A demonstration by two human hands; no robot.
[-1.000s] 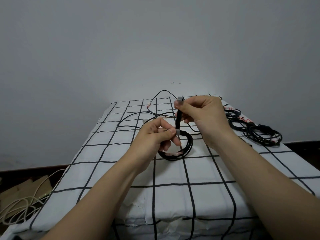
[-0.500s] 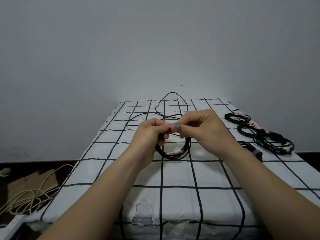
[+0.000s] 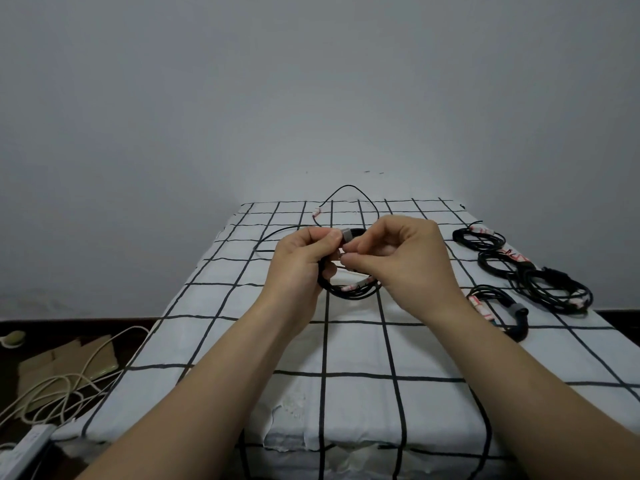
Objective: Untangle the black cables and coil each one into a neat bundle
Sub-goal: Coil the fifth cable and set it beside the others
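**Stuff you can't really make out here**

The top of the black cable coil (image 3: 349, 289) is buried behind the left hand (image 3: 300, 261) and right hand (image 3: 398, 261), so the grip on the grey strap (image 3: 347, 234) is mostly hidden. The power strip (image 3: 24, 445) gets cropped at the bottom-left edge. The labels on the finished bundles (image 3: 540, 278) are too small to read.
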